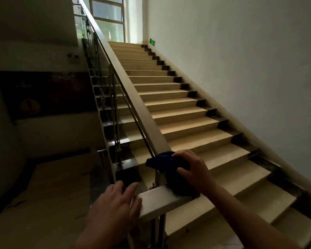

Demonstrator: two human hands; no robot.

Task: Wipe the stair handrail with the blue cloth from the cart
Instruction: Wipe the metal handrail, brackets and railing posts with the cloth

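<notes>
Gripping the blue cloth [166, 163] on the handrail [142, 108], right hand [192, 169] sits at the bottom bend; left hand [115, 203] rests flat, fingers spread, on the rail's end. Stairs [187, 123] beside it lie clear, wall [241, 60] far right.

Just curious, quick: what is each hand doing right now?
Left hand: open, fingers spread, resting at the end of the handrail.
Right hand: closed on the blue cloth, pressing it on the handrail.
</notes>
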